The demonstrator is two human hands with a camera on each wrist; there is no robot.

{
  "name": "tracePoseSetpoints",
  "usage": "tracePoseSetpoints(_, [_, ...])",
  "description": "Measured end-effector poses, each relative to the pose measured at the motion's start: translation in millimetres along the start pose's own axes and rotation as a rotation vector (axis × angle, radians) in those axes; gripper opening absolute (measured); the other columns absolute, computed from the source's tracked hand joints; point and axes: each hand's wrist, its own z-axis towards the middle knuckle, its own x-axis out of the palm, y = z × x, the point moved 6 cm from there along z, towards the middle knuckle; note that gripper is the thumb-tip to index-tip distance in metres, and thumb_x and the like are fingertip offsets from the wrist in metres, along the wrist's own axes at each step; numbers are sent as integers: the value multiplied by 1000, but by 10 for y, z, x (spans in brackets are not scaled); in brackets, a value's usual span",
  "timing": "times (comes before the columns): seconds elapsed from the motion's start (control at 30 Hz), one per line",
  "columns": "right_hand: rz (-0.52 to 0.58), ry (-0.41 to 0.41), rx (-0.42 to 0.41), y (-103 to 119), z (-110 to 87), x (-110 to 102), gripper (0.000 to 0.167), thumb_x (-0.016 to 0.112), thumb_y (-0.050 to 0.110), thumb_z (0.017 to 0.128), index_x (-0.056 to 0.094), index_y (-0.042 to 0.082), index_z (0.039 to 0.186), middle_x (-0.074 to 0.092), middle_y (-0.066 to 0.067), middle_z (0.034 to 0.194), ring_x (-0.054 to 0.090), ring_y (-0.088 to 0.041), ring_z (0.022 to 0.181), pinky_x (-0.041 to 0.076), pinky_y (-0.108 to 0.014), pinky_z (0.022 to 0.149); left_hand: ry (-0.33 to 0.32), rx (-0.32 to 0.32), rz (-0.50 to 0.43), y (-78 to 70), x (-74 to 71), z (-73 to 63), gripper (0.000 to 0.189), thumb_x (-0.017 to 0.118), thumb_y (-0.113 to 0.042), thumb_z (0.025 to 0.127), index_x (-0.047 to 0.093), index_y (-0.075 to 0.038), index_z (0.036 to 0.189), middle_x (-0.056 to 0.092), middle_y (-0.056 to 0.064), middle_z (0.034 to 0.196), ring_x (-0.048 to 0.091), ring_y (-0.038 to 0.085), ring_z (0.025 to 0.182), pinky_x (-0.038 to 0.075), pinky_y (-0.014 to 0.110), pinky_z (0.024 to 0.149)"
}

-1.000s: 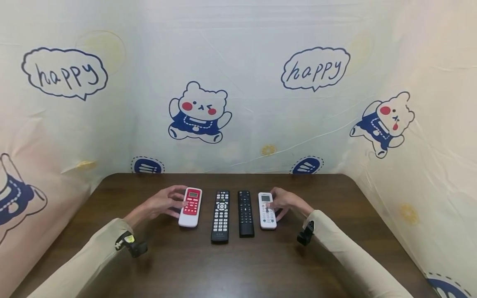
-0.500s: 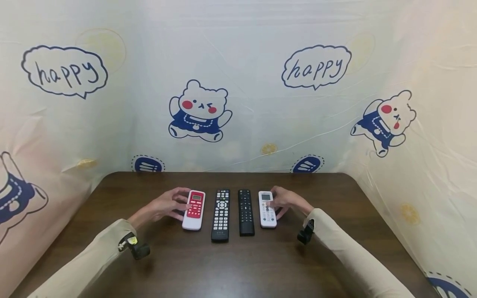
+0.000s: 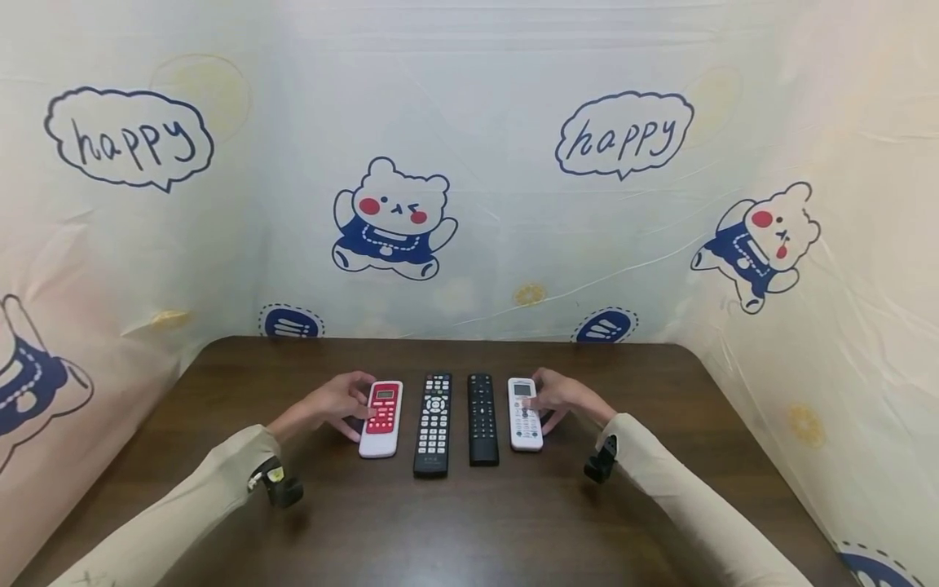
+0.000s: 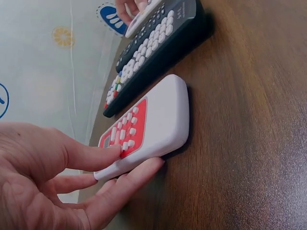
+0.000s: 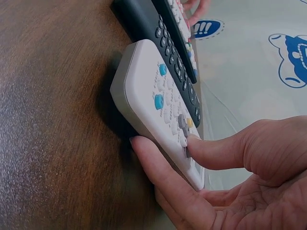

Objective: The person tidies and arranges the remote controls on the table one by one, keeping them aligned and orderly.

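Note:
At the left of a row of remotes lies a red-and-white remote control. My left hand grips its outer side. In the left wrist view the thumb presses on the red button face and the other fingers lie along the lower edge. A white remote control ends the row on the right, held by my right hand. Its thumb rests near the grey buttons in the right wrist view, fingers along the side. Between them are a black remote with white buttons and a slimmer all-black remote.
The brown wooden table carries the row, its far edge close behind the remotes. A pale printed curtain with bear figures surrounds the table at the back and both sides. Each sleeve has a black wrist camera strapped on.
My left hand has shifted the red-and-white remote a little to the right and toward me, closer to the black remote with white buttons. The right hand and its white remote have stayed put.

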Motion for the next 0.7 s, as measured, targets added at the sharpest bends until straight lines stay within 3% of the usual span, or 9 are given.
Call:
tracePoseSetpoints(0.5, [-2,22,-24,7,13,-26,61,69,10,101,34,-2,150,60,-23,112,69,-34,98,64,-39,71,-1,29,-26,1,18,-19,71,69,1,97,31,6,157,48,32,128,65,38,106,65,45,72])
tracePoseSetpoints(0.7, [98,91,-37,-54,-39,-128,70,70,14,100,32,3,157,56,-25,122,66,-35,105,65,-42,72,-6,62,-20,-47,7,-2,69,69,2,97,34,5,156,49,31,126,65,39,106,65,46,72])
